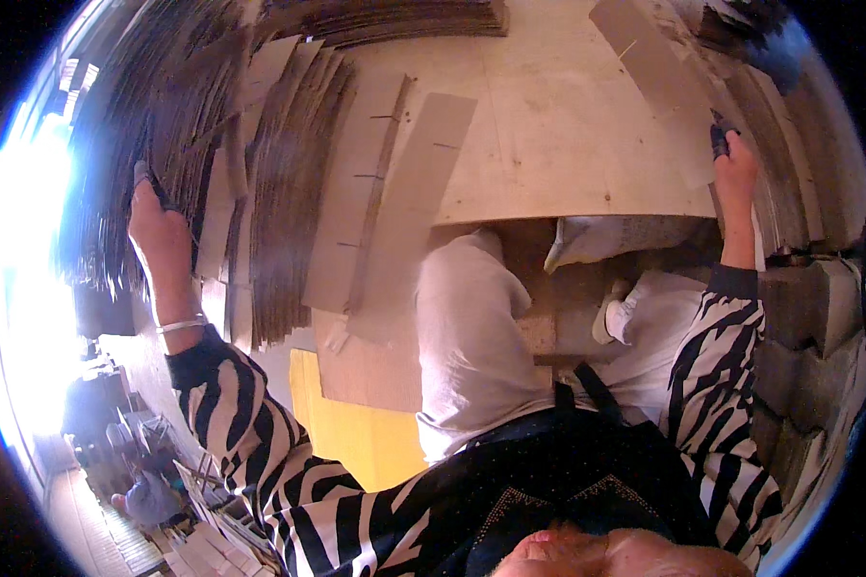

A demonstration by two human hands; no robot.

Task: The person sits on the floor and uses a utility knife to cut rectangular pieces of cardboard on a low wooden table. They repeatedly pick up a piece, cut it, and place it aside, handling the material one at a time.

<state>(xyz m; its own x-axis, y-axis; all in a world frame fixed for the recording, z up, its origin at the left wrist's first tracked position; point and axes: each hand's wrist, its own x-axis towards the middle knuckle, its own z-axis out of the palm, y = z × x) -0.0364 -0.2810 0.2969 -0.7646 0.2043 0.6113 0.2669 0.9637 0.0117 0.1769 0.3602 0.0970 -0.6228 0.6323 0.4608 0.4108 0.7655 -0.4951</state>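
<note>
My left hand point(161, 231), with dark covers on its fingers, reaches to the tall stack of thin brown cardboard pieces point(115, 212) at the left. Its visible fingers are stretched and apart at the edges of the pieces; no held piece can be made out. At the right, my right hand point(736, 173) also wears dark finger covers. Its fingers are closed at the edge of a long cardboard sheet point(649, 67), beside another upright stack of cardboard point(779, 183). Slotted cardboard strips point(414, 192) lie between the hands, nearer the left.
A pale wooden board point(548, 125) spans the middle, its near edge above my legs. More stacked cardboard point(404, 24) stands at the far side. Beneath the board lies a whitish sack point(625, 240). A yellow panel point(366, 438) is at the lower left, and cardboard bundles point(794, 308) line the right.
</note>
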